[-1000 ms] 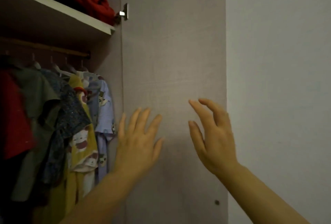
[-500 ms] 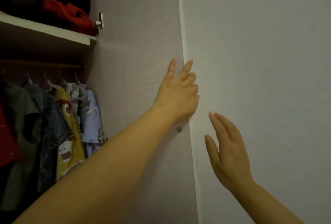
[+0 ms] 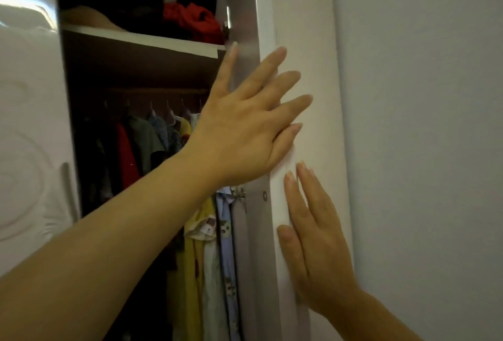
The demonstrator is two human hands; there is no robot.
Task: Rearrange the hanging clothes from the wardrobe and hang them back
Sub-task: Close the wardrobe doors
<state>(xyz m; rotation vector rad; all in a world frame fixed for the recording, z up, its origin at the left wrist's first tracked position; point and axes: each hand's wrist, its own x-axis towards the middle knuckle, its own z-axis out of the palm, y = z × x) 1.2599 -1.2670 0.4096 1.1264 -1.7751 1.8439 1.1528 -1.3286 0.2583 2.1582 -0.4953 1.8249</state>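
Nearest, the right hand [image 3: 318, 248] lies flat on the outer face of the right door [image 3: 304, 41], fingers straight and close together. Just above it, the left hand [image 3: 239, 128] spans that door's front edge: thumb on the inner face, four fingers straight and spread apart across the edge onto the outer face. Count: two hands, both pressing, neither curled round anything.

Behind the left forearm, the hanging clothes [image 3: 190, 259] sit inside the wardrobe on one rail [image 3: 163, 92], with at least five hanger hooks showing. The cartoon prints on the yellow and blue garments are too small to read. Two hinges [image 3: 240, 195] show on the right door. One shelf [image 3: 141, 39] above the rail carries a pile that includes one red garment [image 3: 193, 18]. At far left stands the glossy left door [image 3: 30, 122].

Half a second ago the right door showed its inner face broadly. It is now nearly edge-on, the right hand has moved from free air onto it, and the left door has come into view.
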